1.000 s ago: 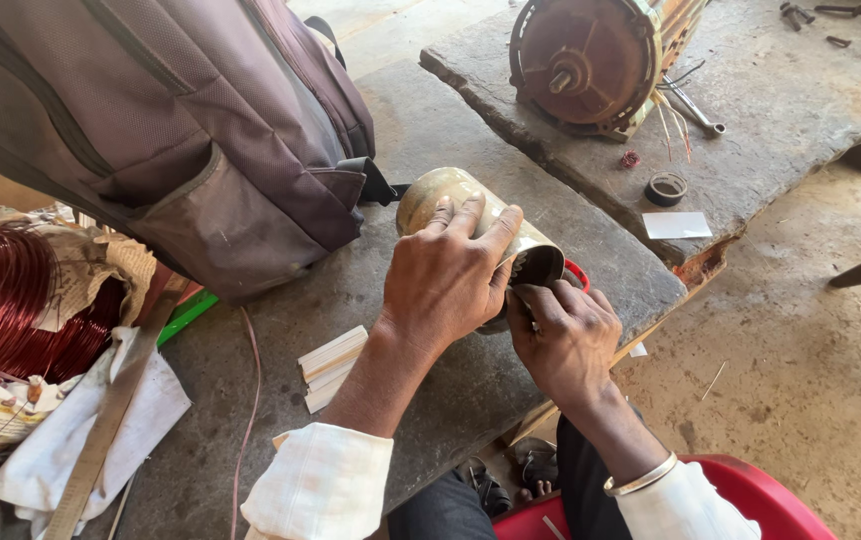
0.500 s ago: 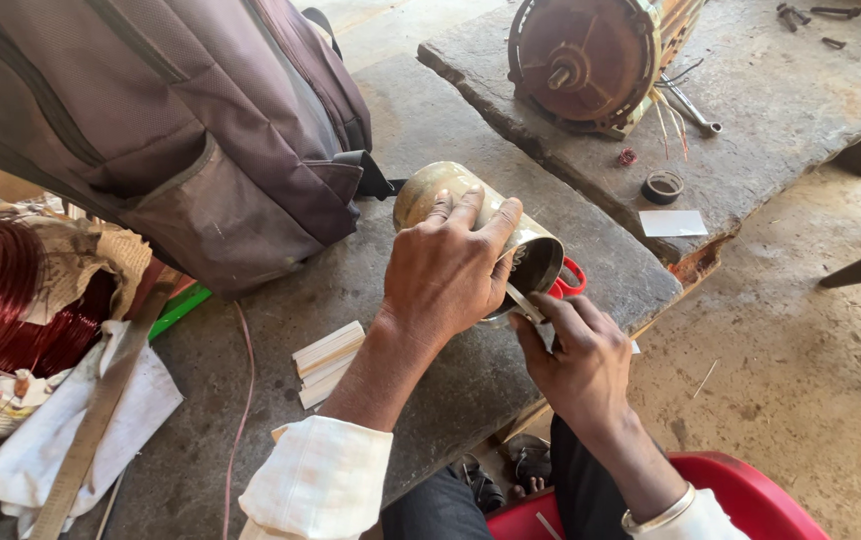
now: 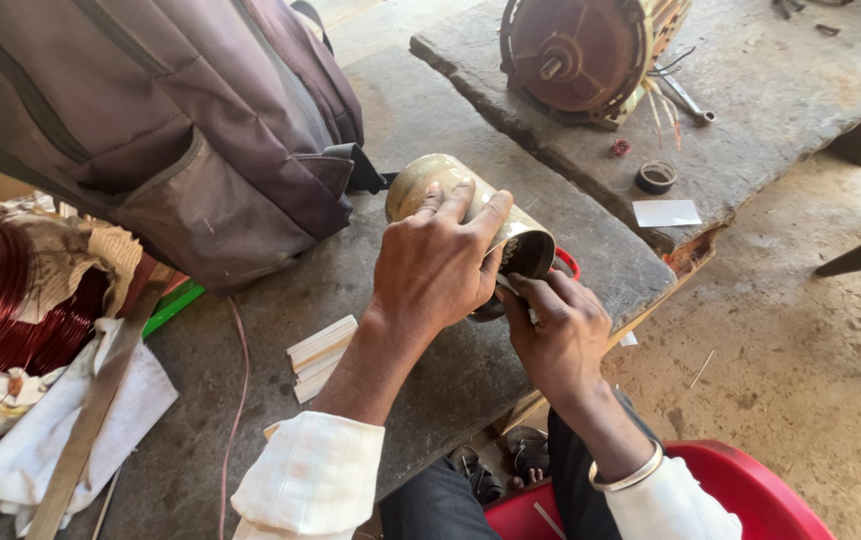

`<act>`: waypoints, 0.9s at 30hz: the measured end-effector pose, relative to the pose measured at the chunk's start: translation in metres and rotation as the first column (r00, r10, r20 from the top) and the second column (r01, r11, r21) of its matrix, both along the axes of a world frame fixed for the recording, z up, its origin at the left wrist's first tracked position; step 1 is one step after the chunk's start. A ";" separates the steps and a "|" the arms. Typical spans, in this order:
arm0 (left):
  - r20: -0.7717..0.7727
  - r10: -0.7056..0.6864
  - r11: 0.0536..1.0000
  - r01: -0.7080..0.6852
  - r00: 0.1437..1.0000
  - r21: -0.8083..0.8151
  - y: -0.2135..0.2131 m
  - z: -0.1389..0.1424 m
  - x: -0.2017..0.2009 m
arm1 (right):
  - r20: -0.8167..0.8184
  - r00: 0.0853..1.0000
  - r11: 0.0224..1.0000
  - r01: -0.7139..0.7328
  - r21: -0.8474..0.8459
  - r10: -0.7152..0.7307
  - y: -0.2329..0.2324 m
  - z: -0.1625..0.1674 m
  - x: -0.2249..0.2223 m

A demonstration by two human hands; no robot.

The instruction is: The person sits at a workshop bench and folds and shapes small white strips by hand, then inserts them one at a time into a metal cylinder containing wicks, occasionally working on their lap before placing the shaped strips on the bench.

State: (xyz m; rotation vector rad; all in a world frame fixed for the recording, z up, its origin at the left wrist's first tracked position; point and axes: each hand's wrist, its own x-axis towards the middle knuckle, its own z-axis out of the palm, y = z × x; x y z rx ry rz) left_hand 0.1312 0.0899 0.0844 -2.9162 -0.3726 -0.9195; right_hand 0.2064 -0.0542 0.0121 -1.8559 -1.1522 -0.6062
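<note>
Gripping from above, the left hand (image 3: 435, 265) wraps its fingers over a brass-coloured metal cylinder (image 3: 470, 210) lying on its side on the stone worktop (image 3: 400, 380), pinning it so it cannot roll. At the cylinder's open end, the right hand (image 3: 555, 335) pinches a thin pale strip (image 3: 512, 290), angled toward the mouth.

The hands (image 3: 490, 290) hide the metal cylinder's (image 3: 420, 185) open end.
</note>
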 end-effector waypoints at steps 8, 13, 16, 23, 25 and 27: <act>0.014 -0.002 1.000 0.001 1.000 0.020 0.002 0.000 0.000 | -0.085 0.996 0.999 -0.037 0.022 0.039 -0.005 -0.002 0.001; -0.031 0.004 1.000 -0.005 1.000 -0.022 0.001 0.000 0.003 | -0.023 0.997 0.996 -0.078 0.035 0.079 0.004 -0.007 0.006; -0.005 0.003 1.000 -0.003 1.000 0.012 -0.001 0.000 0.002 | -0.020 0.995 0.996 -0.094 0.013 0.094 -0.011 -0.017 0.006; -0.012 -0.025 0.999 0.024 1.000 -0.041 0.002 0.004 -0.001 | 0.094 0.964 0.957 -0.230 -0.176 0.248 -0.067 -0.044 0.008; -0.010 -0.025 0.999 0.024 1.000 -0.041 0.004 0.006 0.000 | 0.197 0.948 0.958 -0.212 -0.193 0.249 -0.073 -0.048 0.003; -0.007 -0.024 0.999 0.024 1.000 -0.034 0.004 0.008 0.000 | 0.237 0.932 0.948 -0.220 -0.229 0.274 -0.073 -0.048 0.002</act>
